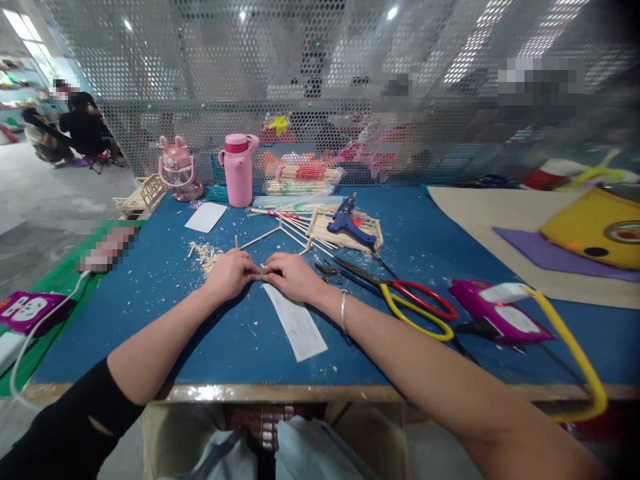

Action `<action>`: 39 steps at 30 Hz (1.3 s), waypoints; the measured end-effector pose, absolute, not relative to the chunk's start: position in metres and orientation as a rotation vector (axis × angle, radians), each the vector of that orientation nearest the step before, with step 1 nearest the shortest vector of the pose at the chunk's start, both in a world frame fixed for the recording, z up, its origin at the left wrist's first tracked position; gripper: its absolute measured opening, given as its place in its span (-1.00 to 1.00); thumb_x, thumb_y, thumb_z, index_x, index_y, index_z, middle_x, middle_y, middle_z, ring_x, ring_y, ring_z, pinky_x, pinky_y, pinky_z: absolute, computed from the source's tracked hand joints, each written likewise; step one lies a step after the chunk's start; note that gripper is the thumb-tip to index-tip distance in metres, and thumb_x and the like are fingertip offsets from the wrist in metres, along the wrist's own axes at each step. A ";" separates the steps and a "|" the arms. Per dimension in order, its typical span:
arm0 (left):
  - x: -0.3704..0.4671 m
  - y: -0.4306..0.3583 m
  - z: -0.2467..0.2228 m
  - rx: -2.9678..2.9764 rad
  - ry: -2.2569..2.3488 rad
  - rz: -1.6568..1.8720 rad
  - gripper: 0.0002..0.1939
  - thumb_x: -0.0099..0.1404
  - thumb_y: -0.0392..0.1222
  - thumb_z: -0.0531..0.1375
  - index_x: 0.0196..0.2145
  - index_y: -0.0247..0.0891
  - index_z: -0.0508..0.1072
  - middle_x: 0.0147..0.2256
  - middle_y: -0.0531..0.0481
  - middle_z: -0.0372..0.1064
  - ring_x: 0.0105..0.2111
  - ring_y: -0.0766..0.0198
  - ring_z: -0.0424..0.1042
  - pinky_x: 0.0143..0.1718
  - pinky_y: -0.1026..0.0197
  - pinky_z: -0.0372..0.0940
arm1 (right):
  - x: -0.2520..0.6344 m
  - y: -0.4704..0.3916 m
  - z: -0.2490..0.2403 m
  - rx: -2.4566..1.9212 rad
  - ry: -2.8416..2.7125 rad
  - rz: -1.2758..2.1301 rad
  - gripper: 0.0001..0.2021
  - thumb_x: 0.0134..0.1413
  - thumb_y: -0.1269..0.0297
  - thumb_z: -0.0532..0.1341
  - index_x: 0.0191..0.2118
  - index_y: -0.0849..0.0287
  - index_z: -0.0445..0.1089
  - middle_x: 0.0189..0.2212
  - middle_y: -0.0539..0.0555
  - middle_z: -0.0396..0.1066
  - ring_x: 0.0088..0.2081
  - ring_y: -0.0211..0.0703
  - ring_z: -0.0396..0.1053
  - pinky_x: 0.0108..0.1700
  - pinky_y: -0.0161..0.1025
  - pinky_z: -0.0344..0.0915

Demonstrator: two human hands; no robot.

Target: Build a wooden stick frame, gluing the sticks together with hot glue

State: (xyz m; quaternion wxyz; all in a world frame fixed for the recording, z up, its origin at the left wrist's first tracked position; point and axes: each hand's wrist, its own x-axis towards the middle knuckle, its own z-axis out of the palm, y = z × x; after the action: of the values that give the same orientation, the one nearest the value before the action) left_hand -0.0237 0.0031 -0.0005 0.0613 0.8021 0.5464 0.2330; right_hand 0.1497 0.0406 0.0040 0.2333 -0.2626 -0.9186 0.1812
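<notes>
My left hand [230, 272] and my right hand [295, 275] meet over the blue table, fingertips pinched together on the near side of a frame of thin wooden sticks [261, 237]. The frame lies low on the tabletop, with a short stick standing up by my left knuckles. My fingers hide the part they grip. Below my right hand is a white paper strip [297, 327]. Cut stick pieces [204, 256] lie heaped beside my left hand. Small pliers [328, 269] and large scissors [420, 300] with red and yellow handles rest just right of my right hand.
A blue glue gun [349, 225] lies on a stick-built tray [320, 230], near loose sticks. Behind stand a pink bottle [239, 173] and a pink cup [181, 170]. Purple power strips [500, 313] with cables sit right and left. Mesh [210, 67] closes the back.
</notes>
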 end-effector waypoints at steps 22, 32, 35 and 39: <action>-0.023 -0.003 0.001 2.400 1.630 0.721 -0.86 0.14 -0.14 0.21 -0.44 -0.20 0.54 -0.45 -0.01 0.45 -0.38 0.28 0.35 -0.30 0.25 0.20 | 0.150 0.041 0.003 -0.711 -2.504 0.546 -0.90 0.00 0.41 0.19 -0.44 0.23 0.45 -0.43 0.05 0.40 -0.36 -0.27 0.31 -0.27 -0.33 0.18; -0.020 -0.003 -0.001 2.396 1.731 0.673 -0.81 0.16 -0.08 0.18 -0.39 -0.18 0.56 -0.44 -0.03 0.46 -0.40 0.28 0.35 -0.33 0.26 0.18 | 0.149 0.040 0.004 -0.698 -2.513 0.511 -0.82 0.05 0.29 0.18 -0.48 0.25 0.44 -0.45 0.07 0.39 -0.38 -0.28 0.30 -0.30 -0.33 0.17; -0.017 -0.005 0.000 2.447 1.782 0.619 -0.77 0.20 -0.06 0.13 -0.34 -0.18 0.56 -0.42 -0.05 0.45 -0.39 0.25 0.33 -0.34 0.25 0.17 | 0.148 0.040 0.003 -0.699 -2.513 0.509 -0.78 0.05 0.22 0.18 -0.48 0.25 0.43 -0.47 0.07 0.38 -0.39 -0.27 0.30 -0.32 -0.34 0.16; -0.015 -0.008 0.001 2.471 1.784 0.590 -0.78 0.23 -0.15 0.11 -0.30 -0.17 0.55 -0.41 -0.06 0.42 -0.37 0.23 0.30 -0.31 0.23 0.16 | 0.148 0.041 0.001 -0.699 -2.473 0.542 -0.83 0.02 0.26 0.21 -0.49 0.24 0.42 -0.50 0.04 0.37 -0.40 -0.28 0.29 -0.32 -0.35 0.16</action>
State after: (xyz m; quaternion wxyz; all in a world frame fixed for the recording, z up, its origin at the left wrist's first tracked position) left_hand -0.0153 -0.0085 0.0014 0.0189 0.7959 0.5746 0.1899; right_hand 0.1484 0.0409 0.0014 0.2549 -0.2575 -0.9105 0.1995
